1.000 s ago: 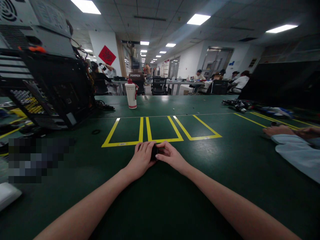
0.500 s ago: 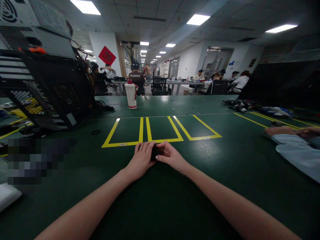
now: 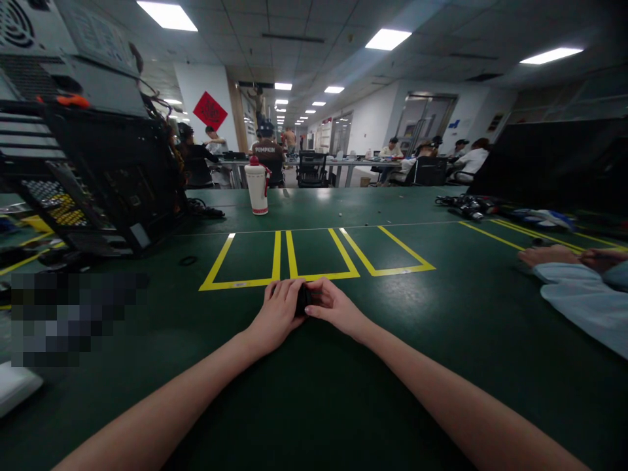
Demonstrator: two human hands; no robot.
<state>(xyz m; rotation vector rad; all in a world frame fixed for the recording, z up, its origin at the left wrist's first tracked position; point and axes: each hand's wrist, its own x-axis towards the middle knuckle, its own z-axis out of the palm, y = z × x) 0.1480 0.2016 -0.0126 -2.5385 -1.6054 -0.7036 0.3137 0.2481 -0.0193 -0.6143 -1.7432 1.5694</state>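
Black object [image 3: 303, 302], mostly hidden, sits between two bare hands over the green table [image 3: 314, 399]: left hand [image 3: 279, 309] curled around it, right hand [image 3: 339, 309] loosely closed against its other side. Beyond lie yellow tape outlines [image 3: 277, 255], then a white bottle [image 3: 258, 190] stands upright.

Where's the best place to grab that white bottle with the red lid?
Probably around the middle of the white bottle, coming from its left as seen here. It stands upright, its body narrowing slightly toward the base, and the red strap hangs down its right side. The small red lid looks a poorer grip.
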